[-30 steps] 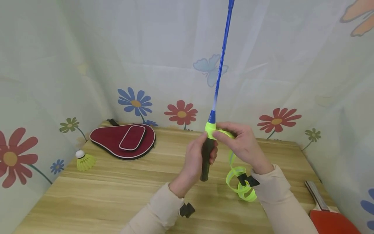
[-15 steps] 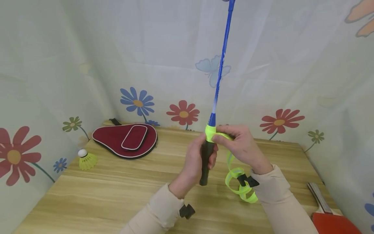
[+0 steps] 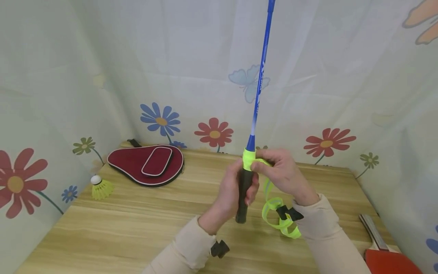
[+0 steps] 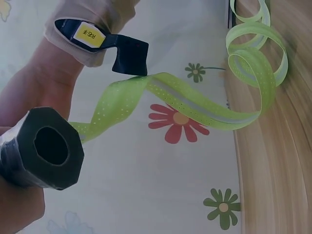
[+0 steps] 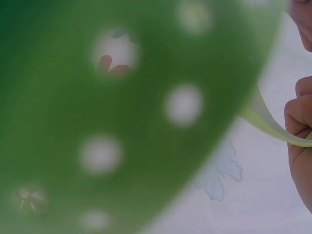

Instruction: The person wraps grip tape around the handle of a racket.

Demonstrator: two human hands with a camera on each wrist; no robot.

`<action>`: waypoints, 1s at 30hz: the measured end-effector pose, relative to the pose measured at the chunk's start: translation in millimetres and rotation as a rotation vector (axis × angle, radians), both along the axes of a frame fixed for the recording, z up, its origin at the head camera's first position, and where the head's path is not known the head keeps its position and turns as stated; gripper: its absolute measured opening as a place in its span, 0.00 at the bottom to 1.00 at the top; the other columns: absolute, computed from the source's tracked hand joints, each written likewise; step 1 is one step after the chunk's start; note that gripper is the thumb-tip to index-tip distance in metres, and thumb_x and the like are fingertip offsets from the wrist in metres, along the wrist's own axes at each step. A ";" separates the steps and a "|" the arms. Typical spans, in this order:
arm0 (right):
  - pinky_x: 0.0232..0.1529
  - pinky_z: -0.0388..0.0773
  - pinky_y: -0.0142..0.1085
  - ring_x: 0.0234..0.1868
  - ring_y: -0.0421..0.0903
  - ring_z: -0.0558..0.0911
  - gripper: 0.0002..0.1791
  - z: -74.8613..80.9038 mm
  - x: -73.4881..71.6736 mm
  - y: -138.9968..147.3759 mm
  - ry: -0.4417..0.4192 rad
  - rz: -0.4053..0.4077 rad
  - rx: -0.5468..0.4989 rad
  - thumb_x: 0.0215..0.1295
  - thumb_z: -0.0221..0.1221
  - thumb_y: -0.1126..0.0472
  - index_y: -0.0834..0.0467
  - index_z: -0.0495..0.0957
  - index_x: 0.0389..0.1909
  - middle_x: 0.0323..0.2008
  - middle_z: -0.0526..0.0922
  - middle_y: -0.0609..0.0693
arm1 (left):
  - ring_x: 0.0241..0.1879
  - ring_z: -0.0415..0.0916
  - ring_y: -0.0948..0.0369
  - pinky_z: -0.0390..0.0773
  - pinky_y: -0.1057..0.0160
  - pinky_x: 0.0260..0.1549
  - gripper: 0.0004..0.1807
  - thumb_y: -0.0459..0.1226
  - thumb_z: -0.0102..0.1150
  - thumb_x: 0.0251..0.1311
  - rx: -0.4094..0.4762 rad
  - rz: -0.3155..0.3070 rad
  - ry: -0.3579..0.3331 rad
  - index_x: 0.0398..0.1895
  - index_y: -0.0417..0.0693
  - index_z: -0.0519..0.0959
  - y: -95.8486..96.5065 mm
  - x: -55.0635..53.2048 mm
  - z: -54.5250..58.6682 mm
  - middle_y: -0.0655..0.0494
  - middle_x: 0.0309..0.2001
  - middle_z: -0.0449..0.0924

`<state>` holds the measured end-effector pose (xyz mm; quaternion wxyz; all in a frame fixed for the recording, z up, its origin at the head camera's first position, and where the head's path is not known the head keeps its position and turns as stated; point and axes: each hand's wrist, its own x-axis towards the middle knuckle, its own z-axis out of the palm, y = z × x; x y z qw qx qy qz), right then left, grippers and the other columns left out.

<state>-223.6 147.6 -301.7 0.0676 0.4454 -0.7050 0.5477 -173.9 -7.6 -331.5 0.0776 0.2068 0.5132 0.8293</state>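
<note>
A badminton racket (image 3: 261, 72) stands nearly upright, its blue shaft running out of the head view at the top. My left hand (image 3: 226, 192) grips its black handle (image 3: 243, 194). Yellow-green overgrip tape (image 3: 249, 159) wraps the handle's upper end, just under the blue cone. My right hand (image 3: 282, 173) pinches the tape between thumb and fingers right beside the wrap. From there the loose length hangs in curls. In the left wrist view the handle's butt (image 4: 68, 170) faces the camera and the perforated tape (image 4: 195, 105) trails away. Blurred tape (image 5: 136, 117) covers most of the right wrist view.
On the wooden table (image 3: 137, 224) lies a dark red paddle case (image 3: 126, 161) at the back left. A yellow shuttlecock (image 3: 100, 188) sits nearer the left edge. A red table tennis paddle (image 3: 390, 262) lies at the front right. Flowered curtain (image 3: 191, 76) encloses the table.
The racket has come down slightly with both hands, and it has turned, so white lettering shows on the shaft. The loose tape's curls have shifted a little left.
</note>
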 end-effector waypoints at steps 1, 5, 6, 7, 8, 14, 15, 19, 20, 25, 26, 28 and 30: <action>0.24 0.65 0.33 0.24 0.44 0.69 0.07 -0.2 0.2 0.2 0.009 0.000 -0.004 0.64 0.63 0.65 0.65 0.83 0.39 0.24 0.77 0.49 | 0.09 0.59 0.64 0.61 0.66 0.10 0.29 0.55 0.28 0.70 0.000 -0.009 -0.003 0.21 0.45 0.68 0.2 0.4 -0.2 0.59 0.10 0.63; 0.22 0.63 0.34 0.22 0.44 0.68 0.05 -0.1 3.2 0.2 0.024 -0.020 -0.021 0.62 0.64 0.67 0.64 0.83 0.38 0.21 0.75 0.48 | 0.10 0.61 0.63 0.63 0.66 0.11 0.29 0.55 0.28 0.70 -0.006 -0.021 0.002 0.23 0.45 0.69 0.8 1.3 -1.4 0.58 0.11 0.64; 0.21 0.62 0.34 0.22 0.43 0.68 0.05 0.1 4.0 0.2 0.028 -0.032 -0.024 0.61 0.65 0.67 0.64 0.84 0.37 0.21 0.75 0.48 | 0.10 0.61 0.63 0.64 0.65 0.11 0.30 0.56 0.27 0.70 -0.011 -0.018 0.014 0.23 0.44 0.69 0.9 1.3 -1.5 0.58 0.12 0.64; 0.21 0.62 0.34 0.21 0.43 0.68 0.05 0.2 4.7 0.2 0.033 -0.045 -0.025 0.61 0.65 0.68 0.64 0.84 0.37 0.21 0.75 0.48 | 0.11 0.61 0.62 0.64 0.65 0.12 0.30 0.56 0.27 0.71 -0.017 -0.013 0.028 0.24 0.43 0.69 1.1 1.1 -1.8 0.58 0.13 0.64; 0.20 0.62 0.34 0.21 0.43 0.68 0.06 0.3 5.2 0.2 0.035 -0.055 -0.027 0.60 0.65 0.68 0.64 0.84 0.37 0.20 0.75 0.48 | 0.11 0.62 0.62 0.65 0.65 0.12 0.30 0.56 0.27 0.71 -0.024 -0.006 0.041 0.25 0.43 0.69 1.2 0.7 -2.0 0.57 0.13 0.65; 0.18 0.60 0.33 0.19 0.43 0.68 0.05 0.7 6.5 1.0 0.047 -0.119 -0.024 0.58 0.67 0.70 0.62 0.85 0.36 0.19 0.74 0.47 | 0.14 0.67 0.60 0.70 0.63 0.17 0.32 0.54 0.27 0.73 -0.070 0.051 0.086 0.28 0.38 0.71 1.0 -2.3 -3.7 0.54 0.17 0.69; 0.18 0.60 0.33 0.19 0.43 0.67 0.05 0.8 6.8 1.2 0.050 -0.138 -0.023 0.58 0.67 0.69 0.61 0.85 0.35 0.18 0.73 0.47 | 0.15 0.69 0.59 0.71 0.62 0.18 0.32 0.54 0.27 0.73 -0.078 0.064 0.089 0.28 0.37 0.71 0.7 -2.6 -4.1 0.53 0.17 0.70; 0.17 0.57 0.33 0.18 0.43 0.65 0.04 0.9 6.3 1.8 0.072 -0.221 -0.020 0.57 0.68 0.69 0.58 0.85 0.32 0.17 0.70 0.46 | 0.23 0.76 0.56 0.78 0.58 0.27 0.31 0.52 0.32 0.73 -0.105 0.123 0.120 0.33 0.33 0.73 -0.7 -2.4 -5.5 0.47 0.24 0.76; 0.17 0.57 0.33 0.18 0.43 0.65 0.04 0.6 6.0 1.7 0.075 -0.236 -0.021 0.57 0.68 0.69 0.58 0.85 0.32 0.17 0.71 0.46 | 0.25 0.77 0.55 0.79 0.57 0.29 0.30 0.52 0.32 0.74 -0.115 0.142 0.131 0.35 0.33 0.73 -0.6 -2.2 -5.6 0.45 0.27 0.77; 0.17 0.63 0.31 0.20 0.44 0.71 0.06 -1.9 4.9 0.4 0.057 -0.289 -0.040 0.57 0.69 0.67 0.59 0.86 0.36 0.24 0.81 0.47 | 0.31 0.77 0.56 0.80 0.57 0.36 0.30 0.55 0.34 0.75 -0.179 0.225 0.098 0.45 0.35 0.72 2.0 -1.7 -6.0 0.44 0.33 0.76; 0.18 0.65 0.30 0.21 0.45 0.73 0.07 -2.3 5.0 -0.4 0.048 -0.296 -0.045 0.57 0.69 0.66 0.58 0.86 0.37 0.26 0.83 0.47 | 0.30 0.75 0.56 0.79 0.58 0.35 0.31 0.56 0.32 0.75 -0.196 0.234 0.089 0.45 0.37 0.72 2.7 -1.6 -6.1 0.45 0.32 0.75; 0.21 0.70 0.30 0.23 0.46 0.75 0.08 -3.5 5.1 -2.4 0.036 -0.299 -0.051 0.58 0.69 0.64 0.58 0.86 0.39 0.28 0.85 0.47 | 0.27 0.71 0.57 0.75 0.61 0.32 0.32 0.58 0.30 0.75 -0.214 0.251 0.077 0.46 0.38 0.71 4.3 -1.4 -6.4 0.49 0.30 0.72; 0.22 0.72 0.30 0.25 0.47 0.76 0.08 -4.1 5.8 -4.5 0.025 -0.295 -0.053 0.58 0.69 0.63 0.58 0.86 0.39 0.30 0.85 0.47 | 0.24 0.68 0.58 0.71 0.65 0.27 0.32 0.58 0.28 0.74 -0.216 0.270 0.060 0.44 0.39 0.71 5.8 -1.5 -6.7 0.51 0.27 0.70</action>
